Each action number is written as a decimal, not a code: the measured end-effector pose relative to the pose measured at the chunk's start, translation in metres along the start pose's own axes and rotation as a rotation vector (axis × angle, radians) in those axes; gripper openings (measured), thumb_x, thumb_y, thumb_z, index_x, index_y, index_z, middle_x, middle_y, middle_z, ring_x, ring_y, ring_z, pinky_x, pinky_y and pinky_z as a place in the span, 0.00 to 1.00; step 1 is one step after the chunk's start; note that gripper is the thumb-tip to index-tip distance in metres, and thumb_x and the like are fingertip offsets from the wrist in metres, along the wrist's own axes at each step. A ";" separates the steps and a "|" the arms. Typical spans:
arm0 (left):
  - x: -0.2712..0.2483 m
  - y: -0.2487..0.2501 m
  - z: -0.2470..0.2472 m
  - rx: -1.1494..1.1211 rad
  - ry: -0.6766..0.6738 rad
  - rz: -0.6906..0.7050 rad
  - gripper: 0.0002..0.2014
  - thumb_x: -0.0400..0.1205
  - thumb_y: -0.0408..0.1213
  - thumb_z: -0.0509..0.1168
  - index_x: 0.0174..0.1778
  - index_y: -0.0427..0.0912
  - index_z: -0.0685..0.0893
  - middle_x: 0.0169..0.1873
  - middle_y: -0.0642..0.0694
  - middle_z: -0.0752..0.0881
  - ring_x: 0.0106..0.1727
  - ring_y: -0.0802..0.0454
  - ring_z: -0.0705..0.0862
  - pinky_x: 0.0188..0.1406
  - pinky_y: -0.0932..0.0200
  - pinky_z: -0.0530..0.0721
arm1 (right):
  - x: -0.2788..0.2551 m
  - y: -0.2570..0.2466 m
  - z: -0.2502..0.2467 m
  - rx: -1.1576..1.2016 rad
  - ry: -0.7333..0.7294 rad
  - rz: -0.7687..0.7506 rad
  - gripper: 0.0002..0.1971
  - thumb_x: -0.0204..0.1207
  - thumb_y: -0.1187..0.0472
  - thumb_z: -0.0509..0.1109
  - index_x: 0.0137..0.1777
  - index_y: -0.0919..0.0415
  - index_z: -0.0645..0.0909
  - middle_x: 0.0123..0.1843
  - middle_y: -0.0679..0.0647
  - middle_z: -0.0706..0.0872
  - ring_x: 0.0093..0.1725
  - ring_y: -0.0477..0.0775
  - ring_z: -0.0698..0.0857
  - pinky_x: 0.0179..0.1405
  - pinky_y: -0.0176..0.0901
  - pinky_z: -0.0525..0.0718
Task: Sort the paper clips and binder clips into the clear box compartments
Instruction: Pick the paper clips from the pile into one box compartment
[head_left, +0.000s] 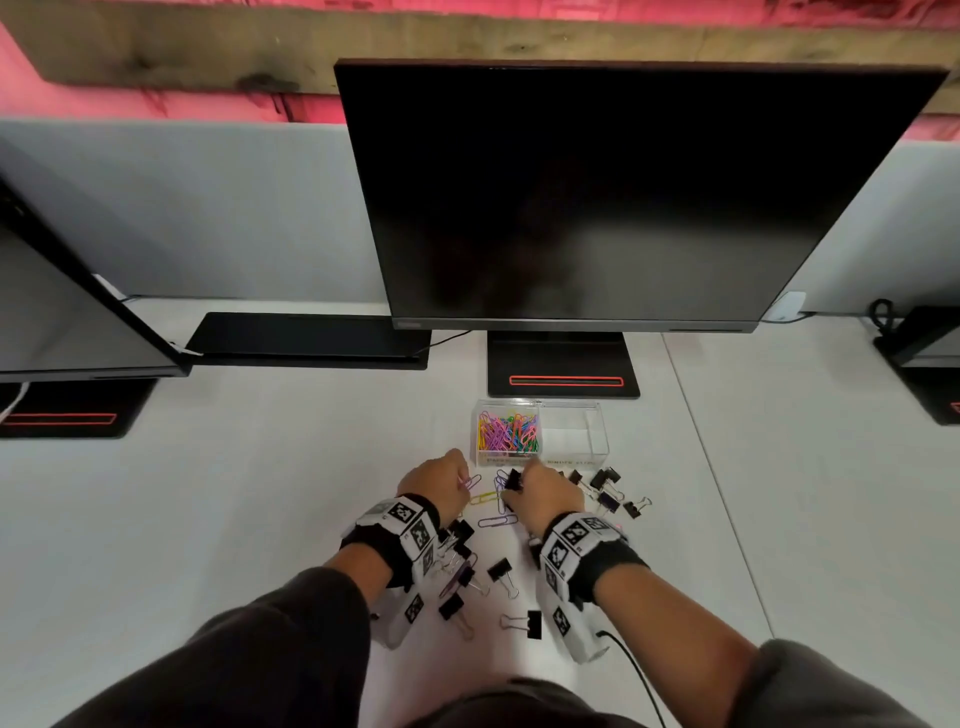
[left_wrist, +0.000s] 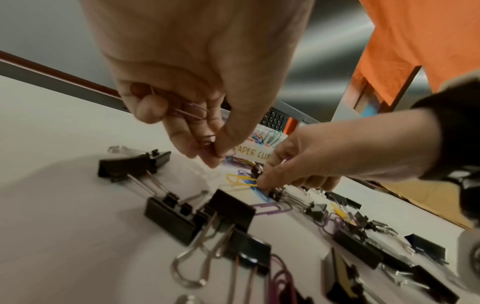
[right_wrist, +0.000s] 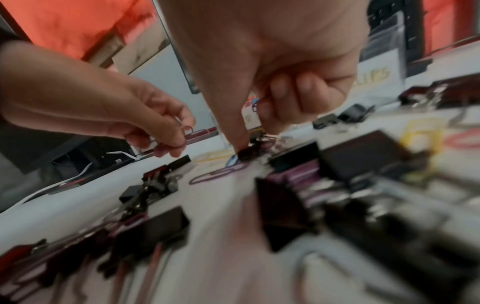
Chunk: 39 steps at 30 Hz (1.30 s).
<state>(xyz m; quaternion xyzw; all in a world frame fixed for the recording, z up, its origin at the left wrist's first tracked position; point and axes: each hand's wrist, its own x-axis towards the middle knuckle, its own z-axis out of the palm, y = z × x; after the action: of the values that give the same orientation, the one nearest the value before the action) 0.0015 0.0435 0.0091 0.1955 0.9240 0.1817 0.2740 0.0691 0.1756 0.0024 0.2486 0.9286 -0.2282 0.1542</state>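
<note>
The clear box (head_left: 597, 415) stands in front of the monitor foot. Its left compartment is full of coloured paper clips (head_left: 508, 432); its right compartment (head_left: 574, 441) looks empty. My left hand (head_left: 464, 480) pinches purple paper clips (left_wrist: 205, 144) between thumb and fingertips, just left of the box. More clips lie under its curled fingers. My right hand (head_left: 511, 488) pinches a black binder clip (head_left: 513, 479) on the desk before the box, seen blurred in the right wrist view (right_wrist: 245, 152). Loose paper clips (head_left: 497, 521) lie between my hands.
Several black binder clips lie on the white desk, some right of the box (head_left: 605, 477) and more near my wrists (head_left: 501, 570). A large monitor (head_left: 623, 197) and its foot (head_left: 563, 371) stand right behind the box. A keyboard (head_left: 306, 340) lies at the back left.
</note>
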 end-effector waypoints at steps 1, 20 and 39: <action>-0.001 -0.004 0.000 -0.023 -0.011 0.015 0.12 0.80 0.32 0.57 0.58 0.46 0.74 0.52 0.40 0.87 0.55 0.41 0.84 0.54 0.53 0.80 | 0.001 -0.004 0.002 -0.015 -0.005 0.007 0.18 0.78 0.53 0.62 0.60 0.65 0.72 0.54 0.59 0.88 0.52 0.61 0.86 0.42 0.45 0.78; 0.024 0.014 0.003 0.598 -0.314 0.399 0.35 0.78 0.52 0.65 0.79 0.52 0.57 0.74 0.40 0.73 0.70 0.40 0.77 0.69 0.49 0.74 | -0.031 0.036 -0.029 -0.217 -0.085 -0.110 0.19 0.78 0.51 0.62 0.67 0.55 0.71 0.58 0.56 0.87 0.58 0.59 0.85 0.52 0.47 0.80; 0.008 0.008 0.007 0.499 -0.175 0.368 0.18 0.88 0.41 0.45 0.63 0.33 0.72 0.62 0.36 0.80 0.59 0.38 0.81 0.61 0.49 0.74 | -0.030 0.059 -0.028 -0.360 -0.164 -0.305 0.15 0.80 0.54 0.60 0.66 0.54 0.72 0.56 0.54 0.88 0.55 0.57 0.86 0.51 0.44 0.79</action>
<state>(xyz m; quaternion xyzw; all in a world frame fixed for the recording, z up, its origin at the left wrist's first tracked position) 0.0011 0.0553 0.0037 0.4353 0.8621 -0.0216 0.2585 0.1203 0.2234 0.0171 0.0547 0.9655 -0.0993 0.2344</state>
